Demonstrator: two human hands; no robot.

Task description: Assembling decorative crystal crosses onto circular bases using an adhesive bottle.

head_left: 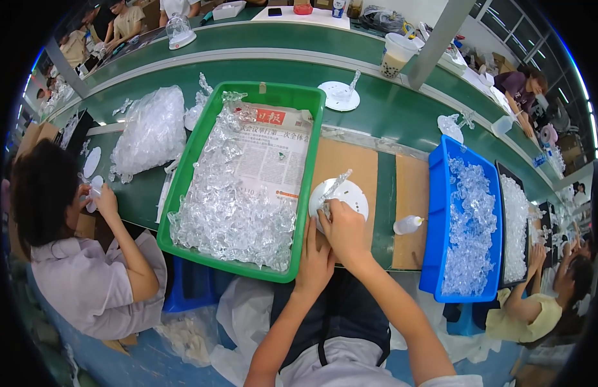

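A round white disc (354, 198) with small holes lies on a cardboard sheet in front of me. A clear plastic piece (338, 184) slants up from it. My right hand (346, 229) is over the disc, fingers closed on the lower part of the clear piece; the fingertips are partly hidden. My left hand (315, 261) is at the disc's near left edge, its fingers pressed against the rim. To the left stands a green tray (319, 122), lined with newspaper (273, 155) and heaped with clear plastic pieces (238, 219).
A small squeeze bottle (408, 224) lies right of the disc. Beyond it stands a blue bin (434, 226) of clear pieces. A bulging clear bag (149, 126) lies left of the tray. Another white disc (338, 96) and a drink cup (397, 57) are farther back. A co-worker (92, 271) sits at left.
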